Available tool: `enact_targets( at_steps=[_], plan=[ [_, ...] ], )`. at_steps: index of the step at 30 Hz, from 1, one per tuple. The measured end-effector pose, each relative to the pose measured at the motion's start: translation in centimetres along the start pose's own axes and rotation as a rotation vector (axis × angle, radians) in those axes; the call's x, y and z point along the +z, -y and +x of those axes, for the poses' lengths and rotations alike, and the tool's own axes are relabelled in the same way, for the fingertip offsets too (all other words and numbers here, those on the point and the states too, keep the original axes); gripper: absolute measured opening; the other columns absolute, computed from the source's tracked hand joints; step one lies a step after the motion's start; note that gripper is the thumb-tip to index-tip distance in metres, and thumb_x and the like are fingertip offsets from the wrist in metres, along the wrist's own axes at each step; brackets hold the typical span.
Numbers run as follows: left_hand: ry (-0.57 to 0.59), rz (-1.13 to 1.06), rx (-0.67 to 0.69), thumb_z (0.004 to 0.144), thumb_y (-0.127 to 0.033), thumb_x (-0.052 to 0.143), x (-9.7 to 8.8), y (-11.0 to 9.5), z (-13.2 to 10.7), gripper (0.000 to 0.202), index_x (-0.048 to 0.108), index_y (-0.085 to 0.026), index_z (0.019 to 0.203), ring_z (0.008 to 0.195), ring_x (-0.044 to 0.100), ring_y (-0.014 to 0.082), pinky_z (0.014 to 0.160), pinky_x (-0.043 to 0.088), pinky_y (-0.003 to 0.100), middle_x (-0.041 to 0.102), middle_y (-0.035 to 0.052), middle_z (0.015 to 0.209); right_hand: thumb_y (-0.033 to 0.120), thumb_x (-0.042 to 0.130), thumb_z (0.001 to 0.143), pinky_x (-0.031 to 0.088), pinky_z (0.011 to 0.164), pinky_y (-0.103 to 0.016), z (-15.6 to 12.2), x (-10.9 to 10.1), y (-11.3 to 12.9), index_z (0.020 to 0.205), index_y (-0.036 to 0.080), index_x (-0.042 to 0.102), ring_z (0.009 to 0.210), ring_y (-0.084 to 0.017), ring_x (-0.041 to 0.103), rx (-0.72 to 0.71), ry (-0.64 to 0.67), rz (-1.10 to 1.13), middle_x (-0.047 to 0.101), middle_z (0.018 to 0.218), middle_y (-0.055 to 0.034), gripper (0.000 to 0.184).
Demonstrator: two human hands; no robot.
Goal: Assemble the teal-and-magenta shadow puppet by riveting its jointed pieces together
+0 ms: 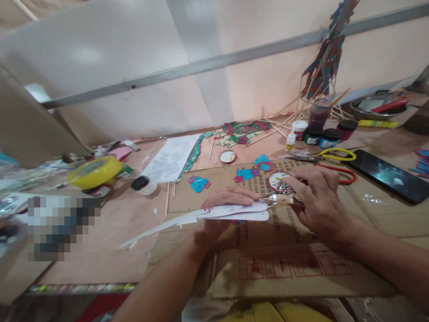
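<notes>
My left hand (223,210) grips a white cut-out paper shape (201,218) and holds it edge-on above the flattened cardboard (301,264). My right hand (317,197) pinches a thin paintbrush (278,200), whose tip meets the right end of the paper. Just beyond the brush lies a small round lid with paint (277,181). Blue and pink painted cut-out pieces (248,173) lie on the cardboard behind my hands.
Yellow-handled scissors (330,155) and a black phone (390,175) lie to the right. Small paint jars (321,135) and bamboo sticks (248,132) stand near the wall. A yellow tape roll (94,171), a white jar (144,184) and a line drawing sheet (170,157) are at the left.
</notes>
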State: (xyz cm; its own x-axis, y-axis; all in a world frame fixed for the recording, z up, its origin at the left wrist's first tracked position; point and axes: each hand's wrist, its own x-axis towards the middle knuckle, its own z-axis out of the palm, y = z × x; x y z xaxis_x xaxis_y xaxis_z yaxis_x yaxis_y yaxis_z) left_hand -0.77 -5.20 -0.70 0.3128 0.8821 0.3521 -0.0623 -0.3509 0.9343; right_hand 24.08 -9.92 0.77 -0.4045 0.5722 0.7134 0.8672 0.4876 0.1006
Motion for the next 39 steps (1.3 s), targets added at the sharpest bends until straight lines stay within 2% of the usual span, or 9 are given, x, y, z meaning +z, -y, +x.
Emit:
enact_targets(
  at_steps=[8, 14, 17, 20, 24, 27, 32, 36, 39],
  plan=[
    [-0.009, 0.01, 0.112, 0.081, -0.069, 0.063, 0.6, -0.6, 0.1, 0.048, 0.08, -0.024, 0.075, 0.077, 0.073, 0.0239, 0.075, 0.059, 0.038, 0.079, 0.0114, 0.083, 0.011, 0.059, 0.085, 0.042, 0.094, -0.046, 0.0, 0.2, -0.1, 0.126, 0.017, 0.052, 0.105, -0.029, 0.052, -0.01, 0.002, 0.023, 0.061, 0.109, -0.014, 0.042],
    [-0.037, 0.125, 0.018, 0.081, -0.057, 0.071, 0.5, -0.6, -0.3, 0.032, 0.081, -0.027, 0.077, 0.082, 0.072, 0.026, 0.084, 0.058, 0.041, 0.079, 0.0089, 0.085, 0.009, 0.055, 0.086, 0.045, 0.09, -0.042, 0.0, 0.6, -0.5, 0.12, 0.016, 0.061, 0.095, -0.027, 0.055, -0.006, 0.056, 0.067, 0.066, 0.098, -0.0117, 0.035],
    [-0.081, 0.203, -0.158, 0.08, -0.045, 0.076, 0.8, -0.8, -0.3, 0.018, 0.081, -0.028, 0.075, 0.077, 0.07, 0.0241, 0.078, 0.057, 0.036, 0.078, 0.0048, 0.079, 0.012, 0.055, 0.088, 0.047, 0.085, -0.038, -0.2, 1.0, -0.7, 0.113, 0.017, 0.066, 0.093, -0.025, 0.058, 0.054, 0.157, 0.176, 0.068, 0.099, -0.0118, 0.027],
    [-0.156, 0.232, -0.333, 0.079, -0.042, 0.076, 1.4, -1.5, 0.1, 0.02, 0.078, -0.026, 0.067, 0.066, 0.067, 0.0212, 0.064, 0.055, 0.031, 0.075, 0.002, 0.067, 0.015, 0.054, 0.089, 0.048, 0.077, -0.033, 0.0, 1.1, -0.5, 0.102, 0.019, 0.069, 0.088, -0.022, 0.063, 0.178, 0.309, 0.336, 0.071, 0.096, -0.0095, 0.02],
    [-0.122, 0.169, -0.444, 0.077, -0.042, 0.076, 1.8, -2.3, 1.2, 0.024, 0.079, -0.018, 0.072, 0.055, 0.064, 0.0182, 0.051, 0.049, 0.027, 0.076, 0.006, 0.067, 0.027, 0.053, 0.093, 0.046, 0.067, -0.029, 0.9, 0.4, -0.1, 0.087, 0.02, 0.069, 0.075, -0.019, 0.064, 0.377, 0.646, 0.537, 0.074, 0.087, -0.0065, 0.019],
    [-0.104, 0.142, -0.468, 0.075, -0.043, 0.078, 1.4, -2.1, 1.6, 0.027, 0.079, -0.016, 0.071, 0.047, 0.058, 0.015, 0.044, 0.042, 0.025, 0.075, 0.0074, 0.063, 0.035, 0.054, 0.094, 0.047, 0.07, -0.03, 1.4, 0.3, -0.2, 0.087, 0.021, 0.07, 0.078, -0.02, 0.064, 0.466, 0.802, 0.703, 0.075, 0.091, -0.0063, 0.023],
    [-0.09, 0.123, -0.523, 0.073, -0.046, 0.079, 1.2, -1.7, 1.6, 0.037, 0.073, -0.014, 0.055, 0.042, 0.053, 0.0125, 0.042, 0.038, 0.024, 0.073, 0.0113, 0.06, 0.051, 0.051, 0.092, 0.047, 0.074, -0.034, 1.4, 0.6, -0.9, 0.086, 0.02, 0.07, 0.079, -0.021, 0.06, 0.516, 0.919, 0.914, 0.072, 0.086, -0.0044, 0.037],
    [-0.087, -0.041, -0.579, 0.071, -0.039, 0.08, 1.4, -1.9, 1.8, 0.027, 0.074, -0.013, 0.066, 0.045, 0.059, 0.0141, 0.041, 0.038, 0.023, 0.074, 0.0102, 0.061, 0.059, 0.049, 0.091, 0.044, 0.066, -0.03, 1.4, 0.7, -1.2, 0.077, 0.019, 0.064, 0.068, -0.017, 0.051, 0.523, 0.968, 0.943, 0.063, 0.074, -0.0018, 0.044],
    [-0.073, -0.087, -0.59, 0.071, -0.034, 0.08, 1.3, -2.0, 2.0, 0.021, 0.074, -0.013, 0.072, 0.05, 0.066, 0.0164, 0.042, 0.04, 0.021, 0.074, 0.0094, 0.062, 0.061, 0.048, 0.091, 0.042, 0.063, -0.03, 1.6, 0.7, -1.1, 0.076, 0.019, 0.062, 0.065, -0.016, 0.048, 0.522, 0.995, 0.948, 0.061, 0.072, -0.0017, 0.046]
  ],
)
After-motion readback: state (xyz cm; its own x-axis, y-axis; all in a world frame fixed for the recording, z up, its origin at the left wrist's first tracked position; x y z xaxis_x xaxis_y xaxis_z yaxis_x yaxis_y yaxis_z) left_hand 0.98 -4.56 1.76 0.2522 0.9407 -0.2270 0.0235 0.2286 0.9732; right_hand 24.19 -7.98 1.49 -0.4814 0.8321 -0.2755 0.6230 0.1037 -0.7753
